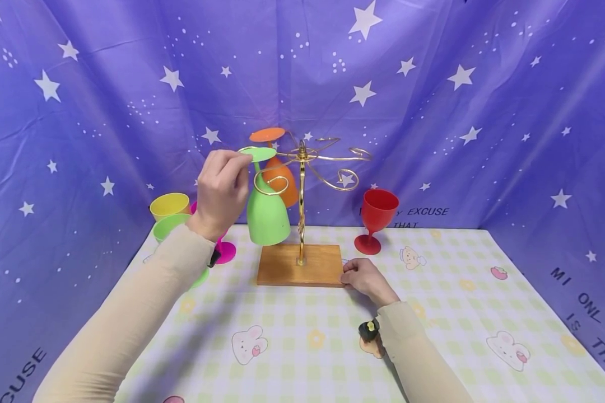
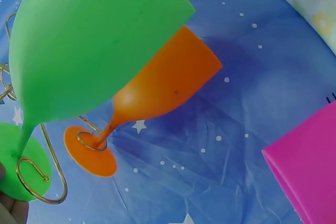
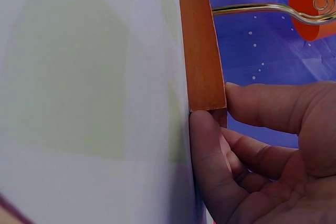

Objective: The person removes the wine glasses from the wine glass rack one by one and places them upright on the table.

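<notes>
A light green goblet (image 1: 268, 218) hangs upside down at the left side of a gold metal glass rack (image 1: 302, 207). My left hand (image 1: 220, 187) pinches the rim of its round foot, with fingertips partly visible in the left wrist view. There a curled hook (image 2: 62, 179) lies close by the stem; I cannot tell whether the foot rests on it. Behind, an orange goblet (image 2: 168, 80) hangs inverted on another hook. At the lower right, my right hand (image 1: 365, 278) grips the right end of the rack's wooden base (image 3: 203, 51) between thumb and fingers.
A red goblet (image 1: 379, 210) stands upright at the back right. To the left, partly behind my left arm, are a yellow cup (image 1: 168, 205), another green goblet (image 1: 168, 225) and a magenta goblet (image 1: 225, 253). Several rack hooks (image 1: 348, 180) on the right hold nothing.
</notes>
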A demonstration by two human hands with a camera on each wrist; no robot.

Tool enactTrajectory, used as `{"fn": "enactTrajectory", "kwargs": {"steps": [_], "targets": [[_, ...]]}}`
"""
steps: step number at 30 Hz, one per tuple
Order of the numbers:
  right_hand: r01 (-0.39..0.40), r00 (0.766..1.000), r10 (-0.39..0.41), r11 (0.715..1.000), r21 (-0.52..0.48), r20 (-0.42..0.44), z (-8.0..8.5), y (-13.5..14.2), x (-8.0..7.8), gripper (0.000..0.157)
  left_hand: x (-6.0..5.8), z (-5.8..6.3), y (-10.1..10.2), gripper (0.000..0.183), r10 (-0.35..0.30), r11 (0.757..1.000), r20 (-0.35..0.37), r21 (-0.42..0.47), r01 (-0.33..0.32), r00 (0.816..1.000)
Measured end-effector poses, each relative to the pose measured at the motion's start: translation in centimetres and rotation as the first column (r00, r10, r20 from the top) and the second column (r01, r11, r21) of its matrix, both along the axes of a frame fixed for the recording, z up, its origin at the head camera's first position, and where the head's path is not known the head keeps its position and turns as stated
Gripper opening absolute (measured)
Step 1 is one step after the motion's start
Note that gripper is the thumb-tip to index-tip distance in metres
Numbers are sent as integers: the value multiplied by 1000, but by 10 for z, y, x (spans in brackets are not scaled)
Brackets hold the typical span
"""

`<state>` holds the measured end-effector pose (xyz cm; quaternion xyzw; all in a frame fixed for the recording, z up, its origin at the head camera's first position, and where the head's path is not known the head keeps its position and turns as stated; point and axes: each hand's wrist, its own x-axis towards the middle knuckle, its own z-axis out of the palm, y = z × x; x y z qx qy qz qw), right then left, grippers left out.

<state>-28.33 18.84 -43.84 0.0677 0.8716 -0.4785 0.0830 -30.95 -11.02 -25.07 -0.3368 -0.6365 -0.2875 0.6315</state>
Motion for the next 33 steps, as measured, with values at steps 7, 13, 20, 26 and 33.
{"fn": "enactTrajectory", "kwargs": {"steps": [7,13,20,26,33], "targets": [[-1,1000,1,1000,2,0,-1,1,0,22,5,-4,-1,18,-24,999,-27,29,24,999],[2,1000,-2,1000,10,4,-1,1,-1,22,10,-7,-2,19,-36,997,-40,70,39,999],[-8,1000,8,1000,12,-12,0,0,0,22,14,-10,-5,18,-45,995,-42,84,48,998],[-9,1000,10,1000,13,-14,0,1,0,22,18,-12,-7,17,-56,993,-52,102,61,997],[-5,1000,5,1000,12,-12,0,0,0,23,23,-17,-8,16,-57,989,-66,129,66,996]]}}
